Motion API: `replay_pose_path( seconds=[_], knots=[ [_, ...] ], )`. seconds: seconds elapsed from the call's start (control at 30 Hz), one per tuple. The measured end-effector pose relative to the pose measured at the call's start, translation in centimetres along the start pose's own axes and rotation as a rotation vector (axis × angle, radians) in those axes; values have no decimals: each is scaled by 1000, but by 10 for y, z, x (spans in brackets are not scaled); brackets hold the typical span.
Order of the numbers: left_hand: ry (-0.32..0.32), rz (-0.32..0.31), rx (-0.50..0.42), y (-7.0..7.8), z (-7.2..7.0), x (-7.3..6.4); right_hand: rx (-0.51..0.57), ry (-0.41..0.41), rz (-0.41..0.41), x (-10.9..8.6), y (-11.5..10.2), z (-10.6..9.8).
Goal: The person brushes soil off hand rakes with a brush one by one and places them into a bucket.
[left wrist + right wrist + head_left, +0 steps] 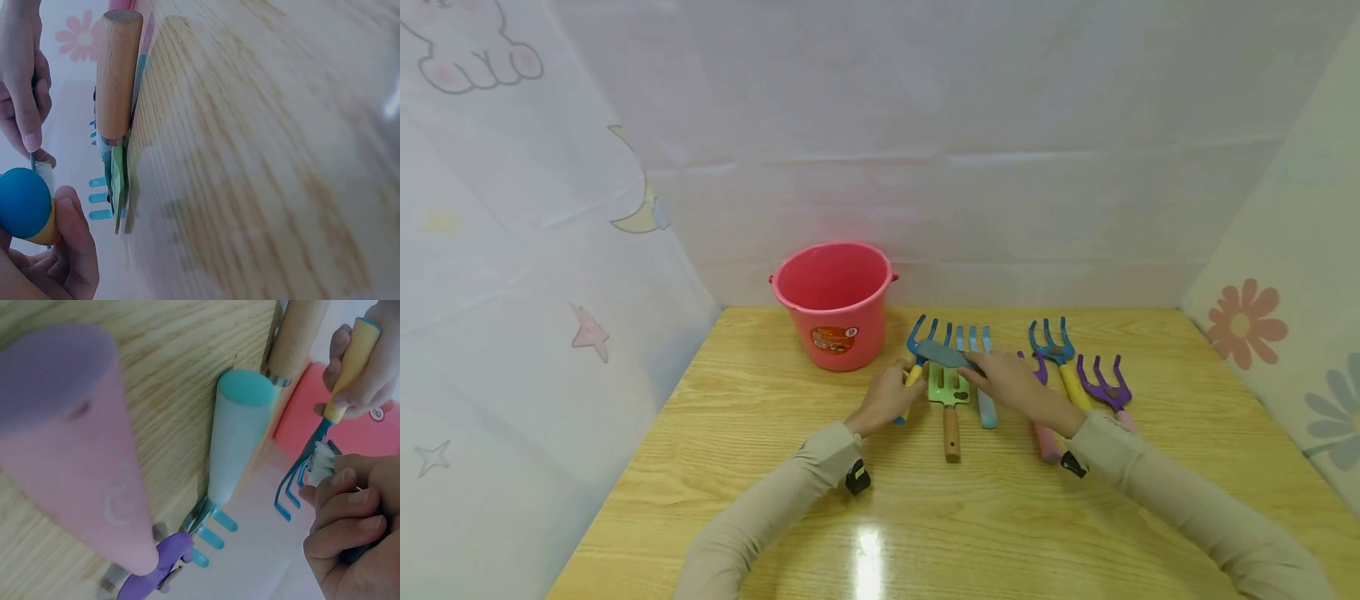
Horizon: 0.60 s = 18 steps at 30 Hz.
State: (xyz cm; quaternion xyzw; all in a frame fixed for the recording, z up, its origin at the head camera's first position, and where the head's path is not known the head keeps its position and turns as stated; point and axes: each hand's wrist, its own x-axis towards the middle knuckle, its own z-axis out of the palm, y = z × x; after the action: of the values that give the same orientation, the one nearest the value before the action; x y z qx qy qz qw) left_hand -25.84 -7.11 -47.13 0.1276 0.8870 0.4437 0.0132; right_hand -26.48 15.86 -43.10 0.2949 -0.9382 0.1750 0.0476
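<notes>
My left hand (pixel 883 396) grips the yellow handle (pixel 353 362) of a small hand rake with blue tines (pixel 286 506), held up over the table. In my right hand (pixel 1011 383) is a brush (pixel 943 353) with a grey-blue back. Its white bristles (pixel 322 464) lie right at the rake's tines in the right wrist view. Below the two hands, a green slotted garden tool (pixel 952 432) with a wooden handle lies on the table. Beside it is a light blue rake (pixel 987 410).
A pink bucket (pixel 868 333) stands at the back left of the wooden table (pixel 760 400). Under and beyond my right forearm lie a purple rake with a pink handle (pixel 1046 440), a blue rake with a yellow handle (pixel 1072 385) and another purple rake (pixel 1105 390). Printed cloth hangs behind.
</notes>
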Motion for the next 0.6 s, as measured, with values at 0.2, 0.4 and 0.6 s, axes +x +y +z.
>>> replay_pose_path(
  seconds=[0.2, 0.4, 0.6],
  knots=[
    [16, -10, -11, -4, -3, 0, -84, 56, 20, 1, 10, -3],
    [41, 21, 28, -6, -4, 2, -73, 100, 18, 4, 10, -3],
    [46, 35, 40, -5, -4, 3, -13, 61, -54, 4, 3, 2]
  ],
)
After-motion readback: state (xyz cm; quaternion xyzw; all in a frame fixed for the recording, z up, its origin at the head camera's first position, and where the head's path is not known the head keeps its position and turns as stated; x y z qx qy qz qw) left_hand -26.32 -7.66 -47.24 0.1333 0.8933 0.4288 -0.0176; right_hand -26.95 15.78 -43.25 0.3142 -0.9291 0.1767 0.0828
